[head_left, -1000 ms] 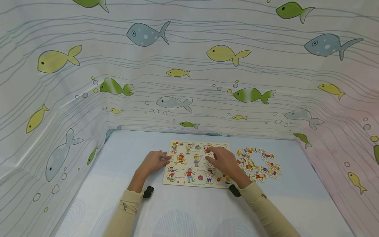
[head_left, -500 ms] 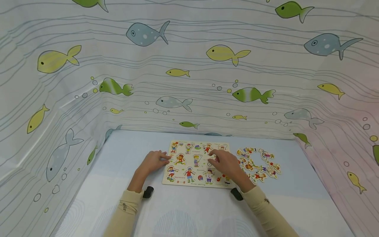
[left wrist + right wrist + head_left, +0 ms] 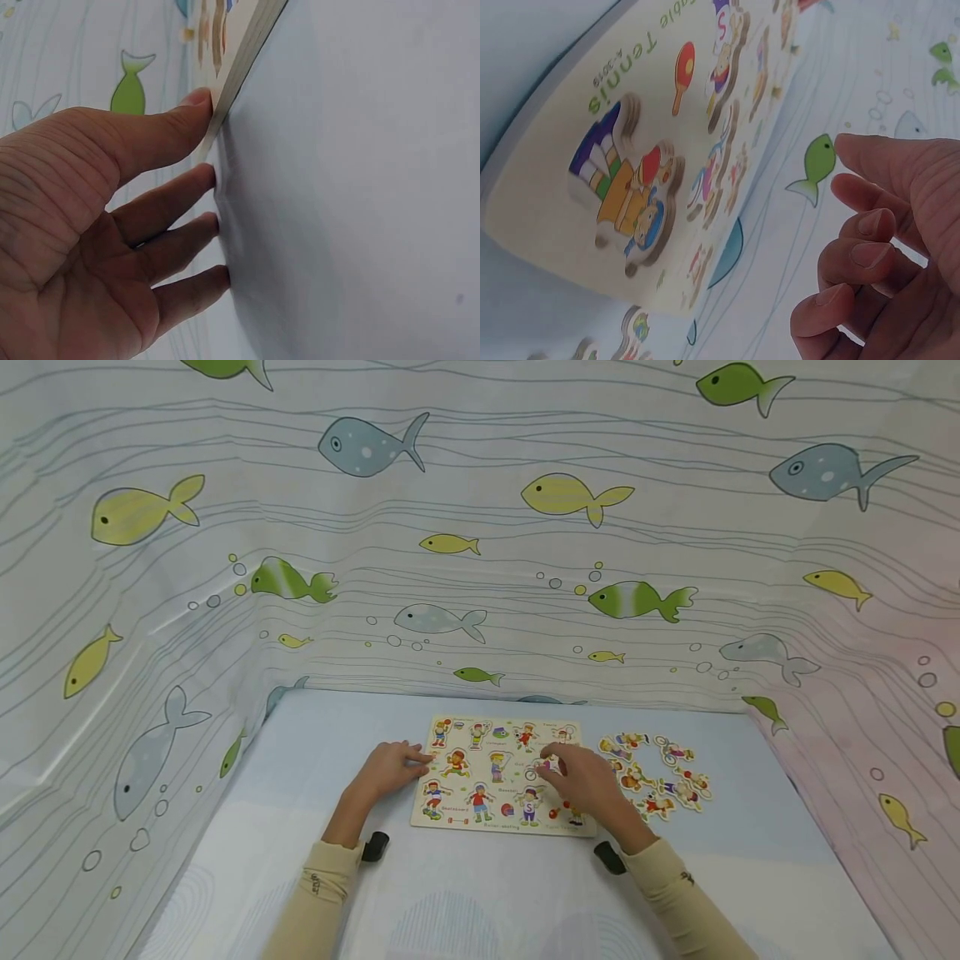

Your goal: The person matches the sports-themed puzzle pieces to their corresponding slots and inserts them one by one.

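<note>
A pale puzzle board (image 3: 456, 787) printed with children playing sports lies flat on the table. Its figures sit in cut-out recesses, such as the table tennis player recess (image 3: 630, 191) in the right wrist view. My left hand (image 3: 386, 768) rests at the board's left edge; in the left wrist view its thumb (image 3: 196, 105) touches the edge and the other fingers reach down to the table. Above the board's right part hovers my right hand (image 3: 588, 781), fingers loosely bent, thumb and index apart, holding nothing. It covers part of the board's right side in the head view.
Several loose puzzle pieces (image 3: 633, 777) lie in a cluster right of the board, partly behind the right hand. A light blue patterned cloth (image 3: 480, 893) covers the table. Fish-printed sheets (image 3: 510, 635) rise at the back and sides. A black wrist device (image 3: 376, 847) shows at the left wrist.
My right hand has drifted right across the board, from over the football player to near the cyclist, uncovering the football figure. The left hand has stayed in place.
</note>
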The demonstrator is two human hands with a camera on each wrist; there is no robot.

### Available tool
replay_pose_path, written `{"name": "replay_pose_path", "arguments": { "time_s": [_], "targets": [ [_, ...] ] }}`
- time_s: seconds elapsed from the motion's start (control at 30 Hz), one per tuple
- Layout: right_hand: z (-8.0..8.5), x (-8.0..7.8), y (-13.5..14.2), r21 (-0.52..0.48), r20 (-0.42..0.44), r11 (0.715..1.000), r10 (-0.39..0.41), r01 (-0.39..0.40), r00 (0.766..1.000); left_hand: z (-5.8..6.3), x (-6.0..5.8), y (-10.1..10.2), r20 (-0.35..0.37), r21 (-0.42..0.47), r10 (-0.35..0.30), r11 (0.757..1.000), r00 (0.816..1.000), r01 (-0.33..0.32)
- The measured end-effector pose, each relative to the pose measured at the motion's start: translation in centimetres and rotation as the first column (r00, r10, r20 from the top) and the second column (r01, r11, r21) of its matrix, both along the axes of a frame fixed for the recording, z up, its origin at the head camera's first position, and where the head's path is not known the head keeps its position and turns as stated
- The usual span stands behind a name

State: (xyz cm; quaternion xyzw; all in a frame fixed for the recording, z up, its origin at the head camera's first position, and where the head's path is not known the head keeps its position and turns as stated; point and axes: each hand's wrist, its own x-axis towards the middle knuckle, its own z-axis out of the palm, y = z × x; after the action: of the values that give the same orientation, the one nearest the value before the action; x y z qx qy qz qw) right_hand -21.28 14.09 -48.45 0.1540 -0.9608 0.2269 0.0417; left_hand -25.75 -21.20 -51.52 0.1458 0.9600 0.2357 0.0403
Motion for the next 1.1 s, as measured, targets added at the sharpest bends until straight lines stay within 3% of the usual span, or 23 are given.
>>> {"name": "replay_pose_path", "arguments": {
  "time_s": [0.27,0.67,1.1],
  "targets": [
    [0.0,-0.1,1.2,0.013,0.022,1.000,-0.029,0.029,0.999,0.1,0.1,0.0,0.005,0.008,0.005,1.000,1.000,-0.005],
    [0.0,0.2,3.3,0.003,-0.013,0.997,-0.071,0.071,0.997,0.2,0.2,-0.1,0.007,0.009,0.004,1.000,1.000,-0.004],
    [0.7,0.7,5.8,0.034,0.056,0.989,-0.147,0.146,0.987,0.2,0.1,-0.1,-0.006,0.015,-0.015,1.000,1.000,0.015]
  ]
}}
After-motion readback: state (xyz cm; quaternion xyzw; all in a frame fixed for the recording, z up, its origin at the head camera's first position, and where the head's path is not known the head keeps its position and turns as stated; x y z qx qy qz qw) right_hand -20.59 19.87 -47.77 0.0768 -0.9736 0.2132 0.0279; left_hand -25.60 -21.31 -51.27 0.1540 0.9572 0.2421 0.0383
